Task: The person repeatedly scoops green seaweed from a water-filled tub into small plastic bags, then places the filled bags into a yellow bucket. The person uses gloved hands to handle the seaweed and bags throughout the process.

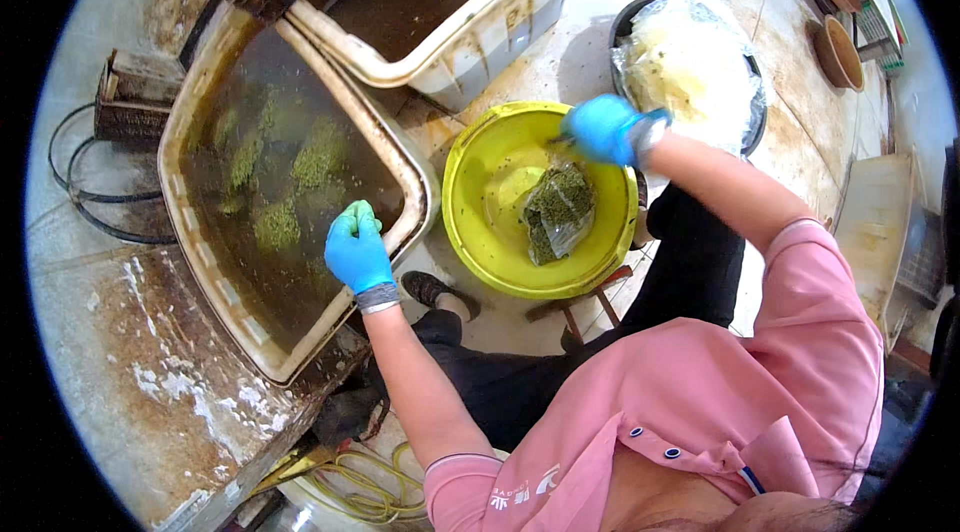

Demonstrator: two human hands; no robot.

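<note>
My left hand (356,250), in a blue glove with green-smeared fingertips, is over the near right rim of a water-filled white tub (388,172). Its fingers are bent and pressed together; anything between them is hidden. Under the murky water lie green, grainy clumps (320,154). My right hand (604,130), also blue-gloved and slightly blurred, hovers above the upper right rim of a yellow basin (462,247). Its fingers curl inward, and what they hold, if anything, does not show clearly. Inside the basin rests a clear plastic bag (560,212) with dark green, grainy stuff.
A second white tub (480,42) of brown water adjoins the first. Beyond my right hand stands a black tub (622,27) with a pale-filled plastic bag (690,57). A yellow hose (365,487) coils at the lower left; a brown bowl (838,54) sits far right.
</note>
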